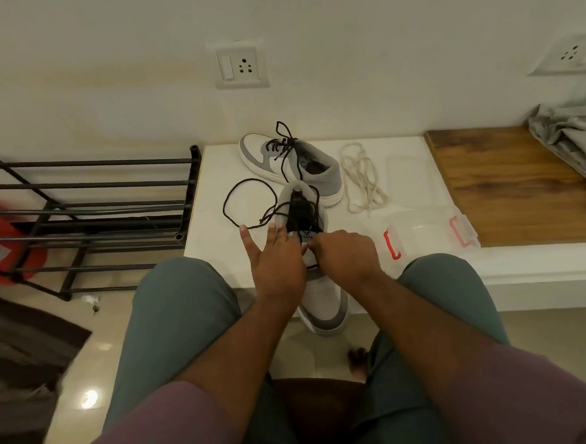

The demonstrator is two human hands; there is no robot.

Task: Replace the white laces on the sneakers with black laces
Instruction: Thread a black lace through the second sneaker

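White ledge (217,247) carries two sneakers (291,163), white laces (362,179), clear box (429,234).

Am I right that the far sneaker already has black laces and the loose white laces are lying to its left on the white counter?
Nearly. In the head view the far sneaker does have black laces, and the white laces do lie on the white counter, but they are to its right, not its left.
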